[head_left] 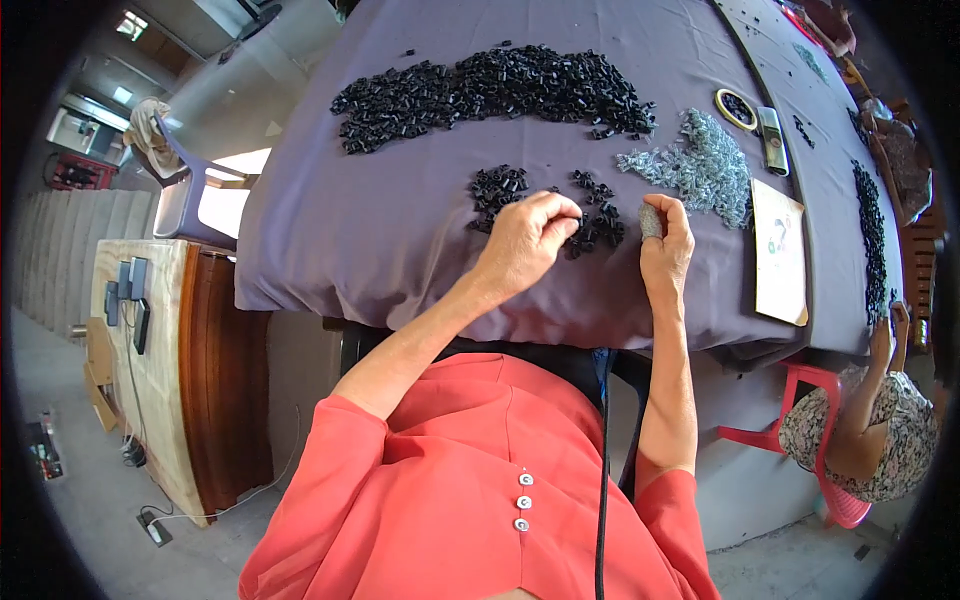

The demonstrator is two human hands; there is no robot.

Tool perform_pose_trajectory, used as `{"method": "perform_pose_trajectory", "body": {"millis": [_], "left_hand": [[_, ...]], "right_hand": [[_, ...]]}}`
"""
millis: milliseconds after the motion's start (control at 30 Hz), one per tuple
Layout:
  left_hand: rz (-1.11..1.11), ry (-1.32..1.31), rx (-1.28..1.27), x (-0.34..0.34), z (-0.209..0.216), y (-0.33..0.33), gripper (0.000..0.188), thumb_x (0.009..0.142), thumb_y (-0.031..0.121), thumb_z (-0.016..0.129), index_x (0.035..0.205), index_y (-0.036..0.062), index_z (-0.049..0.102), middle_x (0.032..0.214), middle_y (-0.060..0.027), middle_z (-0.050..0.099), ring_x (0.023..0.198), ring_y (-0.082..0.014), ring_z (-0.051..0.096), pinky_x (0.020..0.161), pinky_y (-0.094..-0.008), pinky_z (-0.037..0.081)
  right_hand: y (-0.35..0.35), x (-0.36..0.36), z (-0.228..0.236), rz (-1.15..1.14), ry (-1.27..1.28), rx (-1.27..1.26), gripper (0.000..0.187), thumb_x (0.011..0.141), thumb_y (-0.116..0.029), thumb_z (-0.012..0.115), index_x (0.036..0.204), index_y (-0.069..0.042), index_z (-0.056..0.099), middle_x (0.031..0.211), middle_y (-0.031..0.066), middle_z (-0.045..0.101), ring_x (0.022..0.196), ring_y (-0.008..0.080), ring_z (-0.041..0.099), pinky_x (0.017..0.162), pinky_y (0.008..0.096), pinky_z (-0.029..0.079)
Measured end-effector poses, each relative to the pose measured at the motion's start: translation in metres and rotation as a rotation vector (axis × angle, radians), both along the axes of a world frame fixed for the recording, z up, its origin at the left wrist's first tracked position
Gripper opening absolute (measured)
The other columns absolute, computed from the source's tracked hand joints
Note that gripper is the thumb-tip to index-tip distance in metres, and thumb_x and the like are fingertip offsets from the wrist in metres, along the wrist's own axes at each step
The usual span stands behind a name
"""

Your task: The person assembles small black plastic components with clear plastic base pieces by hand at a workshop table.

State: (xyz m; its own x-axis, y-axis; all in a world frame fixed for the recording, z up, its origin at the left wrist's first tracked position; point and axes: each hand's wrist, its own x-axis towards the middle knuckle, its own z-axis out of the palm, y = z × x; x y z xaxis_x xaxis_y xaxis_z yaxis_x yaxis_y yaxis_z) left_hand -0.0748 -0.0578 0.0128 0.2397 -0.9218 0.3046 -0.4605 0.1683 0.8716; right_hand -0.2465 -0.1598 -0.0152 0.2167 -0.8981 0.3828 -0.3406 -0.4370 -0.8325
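Support: table [330, 240] draped in a purple-grey cloth [380, 150].
Far side: long heap of small black parts [490, 90].
Centre, near edge: two smaller black clusters [500, 187], both hands resting among them.
Right of centre: pile of silvery metal pieces [700, 165].
Farther right: yellow ring [735, 108], flat grey object [771, 140], pale paper sheet [778, 252], strip of black parts [868, 230].

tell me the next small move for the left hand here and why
Probably lift the left hand toward the right hand. Its fingertips are pinched over the small cluster of black plastic pieces, while the right hand holds a small grey piece upright beside it, seemingly waiting to be joined. Whether a piece is already pinched is unclear.
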Motion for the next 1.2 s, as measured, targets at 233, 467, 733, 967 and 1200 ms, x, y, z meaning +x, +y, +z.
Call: {"method": "perform_pose_trajectory", "body": {"millis": [233,467,733,967,1200], "left_hand": [[-0.092,0.142,0.008,-0.035,0.008,0.001,0.012,0.084,0.003,0.057,0.096,0.0021,0.054,0.085,-0.0079,0.059,0.072,-0.015,0.054,0.066,-0.0278,0.045],[-0.243,-0.453,-0.337,-0.082,0.017,-0.033,0.018,0.074,0.011,0.054,0.09,0.0012,0.054,0.098,-0.0131,0.053,0.092,-0.0297,0.048,0.076,-0.0366,0.04],[-0.029,-1.072,-0.404,-0.098,0.023,-0.036,0.025,0.072,0.02,0.055,0.087,0.001,0.059,0.099,-0.0172,0.052,0.099,-0.0345,0.044,0.076,-0.037,0.039],[-0.063,-0.95,-0.432,-0.102,0.006,-0.019,0.016,0.074,0.018,0.054,0.081,0.005,0.058,0.095,-0.0114,0.053,0.1,-0.028,0.046,0.07,-0.0336,0.037],[-0.122,-0.037,-0.228,-0.064,0.003,0.002,0.012,0.081,0.005,0.057,0.092,0.0066,0.056,0.083,-0.007,0.053,0.078,-0.0208,0.054,0.067,-0.0328,0.042]], "right_hand": [[0.001,0.004,0.001,0.017,0.095,-0.218,0.026,0.07,0.011,0.05,0.092,-0.001,0.055,0.086,0.0144,0.055,0.082,0.0316,0.057,0.073,0.0358,0.046],[0.015,0.006,0.012,0.125,0.098,-0.231,0.026,0.072,-0.008,0.056,0.097,-0.004,0.05,0.092,0.0145,0.05,0.084,0.0347,0.053,0.07,0.041,0.044],[0.018,0.005,0.02,0.068,0.201,-0.252,0.025,0.071,-0.006,0.054,0.096,-0.003,0.05,0.09,0.0156,0.05,0.084,0.0344,0.052,0.071,0.04,0.044],[0.023,0.009,0.021,0.018,0.289,-0.272,0.024,0.071,-0.003,0.053,0.095,-0.002,0.05,0.089,0.0168,0.05,0.083,0.0341,0.052,0.072,0.0389,0.044],[0.0,0.003,-0.005,0.021,0.219,-0.282,0.024,0.07,0.003,0.051,0.093,-0.002,0.052,0.088,0.0166,0.051,0.083,0.0363,0.052,0.072,0.0406,0.044]]}}
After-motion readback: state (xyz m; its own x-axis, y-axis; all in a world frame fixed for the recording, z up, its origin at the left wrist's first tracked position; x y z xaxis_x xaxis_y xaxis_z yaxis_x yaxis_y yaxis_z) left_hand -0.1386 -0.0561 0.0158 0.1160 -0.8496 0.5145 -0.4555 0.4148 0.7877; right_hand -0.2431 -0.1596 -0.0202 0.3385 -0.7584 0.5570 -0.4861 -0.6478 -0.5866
